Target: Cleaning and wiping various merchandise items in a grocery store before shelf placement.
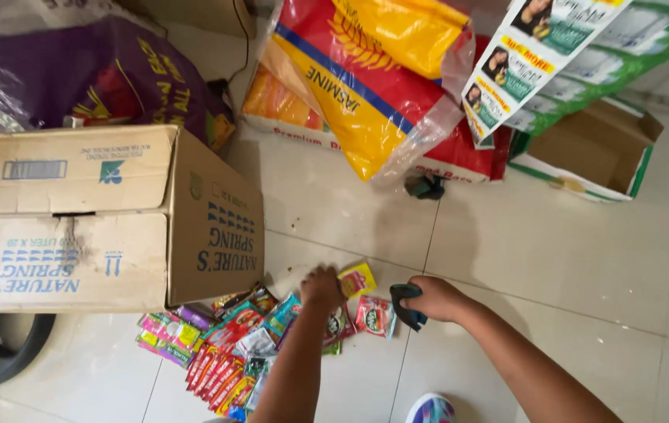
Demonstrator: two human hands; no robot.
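Left hand is reaching the yellow sachet.
Sachet is touching its curled fingers, on their right; right hand is gripping a dark cloth nearby on the tiled floor.

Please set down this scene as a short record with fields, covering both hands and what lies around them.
left hand: left hand reaches down to a yellow sachet on the tiled floor; grip cannot be told
right hand: right hand closed on a dark blue cloth
beside the hands: heap of colourful sachets, spread flat on the floor
to the left: closed cardboard box, its corner touching the heap
behind: red and yellow rice sack; purple bag; open carton
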